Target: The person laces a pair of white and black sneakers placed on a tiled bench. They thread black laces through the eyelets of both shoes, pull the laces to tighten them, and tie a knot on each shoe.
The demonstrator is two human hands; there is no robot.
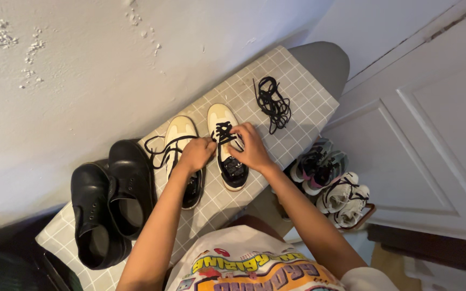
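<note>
Two cream and black sneakers lie side by side on a grey checked ironing board (297, 102). My right hand (250, 146) pinches the black lace over the tongue of the right sneaker (223, 125). My left hand (195, 153) is closed on the same lace's other end, resting over the left sneaker (180, 132), whose own lace trails loose to the left. A loose bundle of black laces (272, 102) lies farther up the board, apart from both hands.
A pair of black leather shoes (111, 202) sits at the board's near left end. Several sneakers (333, 183) stand on a rack on the floor to the right. A rough white wall runs along the left, a white panelled door on the right.
</note>
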